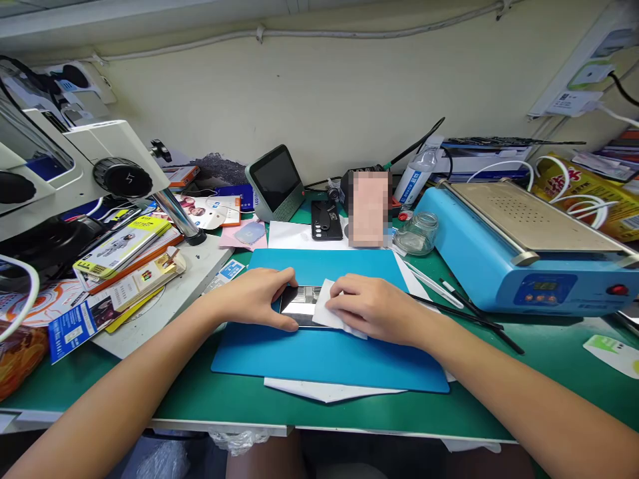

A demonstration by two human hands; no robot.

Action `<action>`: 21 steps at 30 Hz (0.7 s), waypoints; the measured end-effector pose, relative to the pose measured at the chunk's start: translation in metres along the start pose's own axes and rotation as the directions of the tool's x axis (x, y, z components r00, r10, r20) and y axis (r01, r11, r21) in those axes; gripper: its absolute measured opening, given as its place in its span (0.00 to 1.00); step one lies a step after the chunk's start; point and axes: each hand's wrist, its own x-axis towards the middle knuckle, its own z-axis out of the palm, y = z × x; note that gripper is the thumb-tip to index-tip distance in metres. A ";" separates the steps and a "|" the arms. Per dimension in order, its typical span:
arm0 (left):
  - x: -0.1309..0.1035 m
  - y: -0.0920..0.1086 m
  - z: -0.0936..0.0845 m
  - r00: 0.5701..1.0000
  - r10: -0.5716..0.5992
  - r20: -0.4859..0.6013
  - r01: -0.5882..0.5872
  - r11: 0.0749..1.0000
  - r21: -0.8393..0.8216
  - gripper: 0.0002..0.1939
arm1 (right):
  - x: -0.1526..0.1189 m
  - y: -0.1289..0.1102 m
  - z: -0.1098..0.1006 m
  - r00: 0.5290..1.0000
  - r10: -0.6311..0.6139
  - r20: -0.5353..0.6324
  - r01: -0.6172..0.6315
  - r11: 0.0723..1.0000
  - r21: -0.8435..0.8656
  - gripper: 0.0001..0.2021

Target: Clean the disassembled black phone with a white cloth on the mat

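A dark, glossy phone screen [298,308] lies flat on the blue mat [319,362], with bright reflections across it. My left hand [254,296] holds its left end, thumb at the near edge and forefinger at the far edge. In my right hand [377,305] is a folded white wipe [324,307], pressed by the curled fingers onto the middle of the screen. The wipe and the right hand hide the screen's right part.
A blue heating machine [529,286] stands right, beside a glass jar [417,234] and black tweezers [474,318]. A black phone back [326,221], a tilted display device [275,183] and a plastic bottle [419,174] stand behind. A microscope stand [120,159] and boxes crowd the left.
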 end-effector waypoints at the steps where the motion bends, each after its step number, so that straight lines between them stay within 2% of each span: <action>1: 0.000 0.000 0.000 1.000 -0.001 0.000 0.001 1.000 0.000 0.31 | 0.000 0.001 0.001 1.000 -0.009 0.016 0.009 1.000 -0.005 0.09; 11: 0.000 0.002 -0.001 1.000 -0.009 0.005 0.009 1.000 0.003 0.31 | 0.003 0.005 -0.003 0.999 -0.017 0.027 0.014 0.996 0.084 0.07; 17: 0.000 0.001 -0.001 1.000 -0.004 0.001 0.004 1.000 0.004 0.31 | 0.006 0.001 -0.003 0.999 0.029 0.035 -0.030 1.000 0.006 0.08; 21: 0.000 0.000 0.000 1.000 -0.004 -0.004 0.004 1.000 0.009 0.32 | 0.005 0.000 -0.004 0.998 -0.025 0.064 0.023 0.999 0.044 0.09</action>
